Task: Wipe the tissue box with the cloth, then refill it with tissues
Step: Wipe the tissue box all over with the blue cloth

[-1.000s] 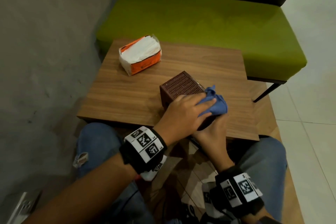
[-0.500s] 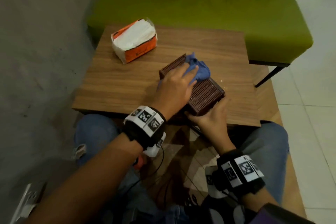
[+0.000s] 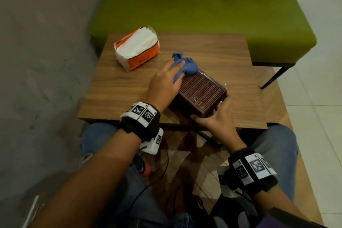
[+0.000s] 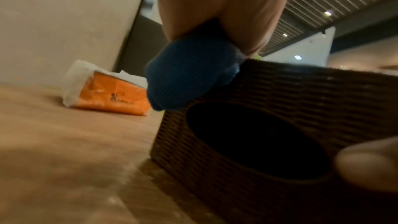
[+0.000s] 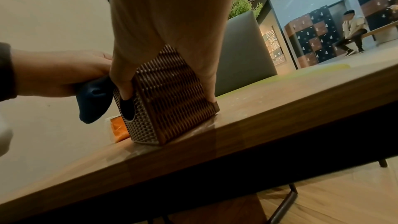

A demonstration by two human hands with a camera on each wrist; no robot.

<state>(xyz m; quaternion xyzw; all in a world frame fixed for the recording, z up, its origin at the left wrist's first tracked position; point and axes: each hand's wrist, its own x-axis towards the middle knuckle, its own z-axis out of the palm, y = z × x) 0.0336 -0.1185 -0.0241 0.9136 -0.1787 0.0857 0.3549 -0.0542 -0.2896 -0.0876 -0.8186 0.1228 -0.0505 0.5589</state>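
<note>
An orange and white plastic pack of white tissues (image 3: 136,51) is lying at the far left of the brown wood-grain bench (image 3: 118,87), its top torn open and the tissues showing; it is standing well apart from the other items.

The left hand (image 3: 164,83) is lying over the far left end of the dark brown woven rectangular tissue box (image 3: 200,94), fingers curled round a bunched blue cloth (image 3: 187,65) and pressing it against the box's far upper edge. In the left wrist view the cloth (image 4: 189,74) is being pinched between the fingers and is touching the rim of the box (image 4: 280,94) just above its dark oval opening, which is facing sideways toward the left.

The tissue box is sitting near the front edge of the bench, right of centre, turned at an angle, resting on its side.

The right hand (image 3: 220,118) is gripping the near end of the box, thumb on the left face beside the opening and fingers (image 5: 206,74) on the right face, as the right wrist view shows; the box (image 5: 170,94) is standing flat on the bench there.

A green upholstered seat (image 3: 203,9) is standing behind the bench. A seated person (image 5: 353,31) is showing far off in the right wrist view.
</note>
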